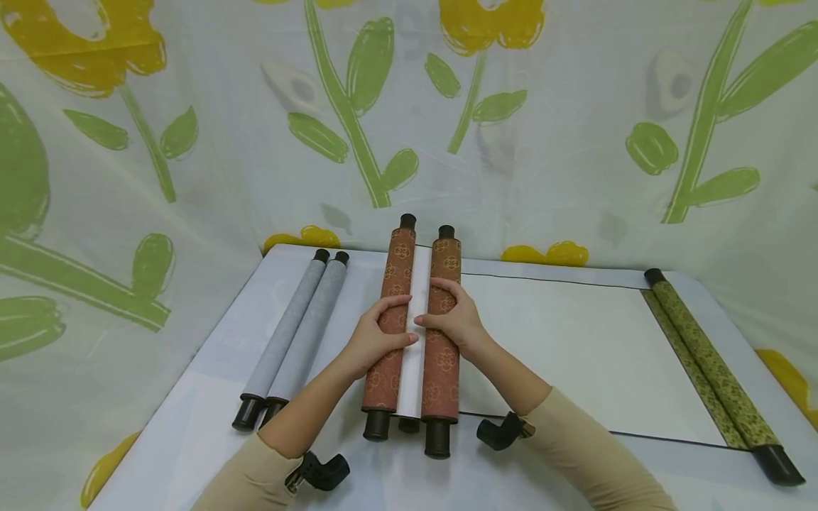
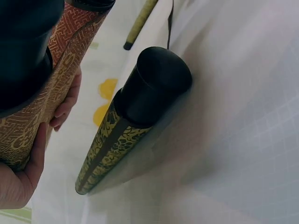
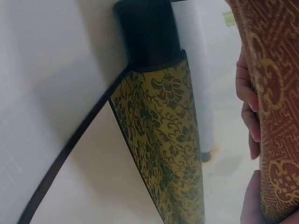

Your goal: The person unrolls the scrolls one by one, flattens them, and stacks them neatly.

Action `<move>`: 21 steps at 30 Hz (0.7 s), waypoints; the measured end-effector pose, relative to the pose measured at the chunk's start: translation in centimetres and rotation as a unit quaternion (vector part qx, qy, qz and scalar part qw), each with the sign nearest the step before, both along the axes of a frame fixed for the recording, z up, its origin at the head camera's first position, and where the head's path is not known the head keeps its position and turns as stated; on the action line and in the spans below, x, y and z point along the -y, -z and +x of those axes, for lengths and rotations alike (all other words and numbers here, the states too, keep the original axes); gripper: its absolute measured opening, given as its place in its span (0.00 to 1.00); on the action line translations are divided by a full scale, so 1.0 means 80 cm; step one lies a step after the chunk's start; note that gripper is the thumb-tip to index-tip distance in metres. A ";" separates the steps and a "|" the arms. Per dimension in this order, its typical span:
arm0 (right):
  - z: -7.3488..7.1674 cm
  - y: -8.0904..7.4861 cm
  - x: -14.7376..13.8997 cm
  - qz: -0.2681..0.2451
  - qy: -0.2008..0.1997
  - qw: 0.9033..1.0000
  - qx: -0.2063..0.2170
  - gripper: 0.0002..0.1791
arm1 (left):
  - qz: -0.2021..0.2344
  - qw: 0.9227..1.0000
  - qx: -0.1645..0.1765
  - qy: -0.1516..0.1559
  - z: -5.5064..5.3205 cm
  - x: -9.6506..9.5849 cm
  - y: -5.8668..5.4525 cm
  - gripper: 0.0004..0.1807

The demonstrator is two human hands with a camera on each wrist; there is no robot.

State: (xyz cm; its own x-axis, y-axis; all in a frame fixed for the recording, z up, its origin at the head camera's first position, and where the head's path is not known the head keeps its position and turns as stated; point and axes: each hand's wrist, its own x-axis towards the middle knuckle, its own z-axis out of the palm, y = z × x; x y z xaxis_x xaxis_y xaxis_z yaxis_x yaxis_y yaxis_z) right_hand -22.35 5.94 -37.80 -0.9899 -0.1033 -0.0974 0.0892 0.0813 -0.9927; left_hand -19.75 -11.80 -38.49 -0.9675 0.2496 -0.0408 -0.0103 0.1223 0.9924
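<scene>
A reddish-brown patterned hanging scroll with black end knobs is held up over the table, its left roll (image 1: pixel 397 262) and right roll (image 1: pixel 441 383) parallel with a narrow white strip (image 1: pixel 418 284) between them. My left hand (image 1: pixel 377 337) grips the left roll, thumb and fingertips reaching the strip. Around the right roll curls my right hand (image 1: pixel 461 323), its thumb and fingertips toward the strip too. Beneath lies a green-and-gold scroll (image 3: pixel 163 130), spread open on the table. One of its black-knobbed rollers (image 2: pixel 107 144) is mostly hidden below the red scroll in the head view.
The green-and-gold scroll's blank white sheet (image 1: pixel 562 348) stretches right to its other roller (image 1: pixel 716 362). Two pale grey rolls (image 1: pixel 307 333) with black knobs lie side by side on the left of the white table (image 1: pixel 211 404). A flower-printed curtain (image 1: pixel 243 106) hangs behind.
</scene>
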 end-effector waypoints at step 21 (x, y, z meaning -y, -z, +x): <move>-0.005 -0.011 -0.033 -0.033 -0.031 0.997 0.059 0.47 | -0.009 1.000 -0.009 -0.003 -0.002 -0.004 -0.001 0.33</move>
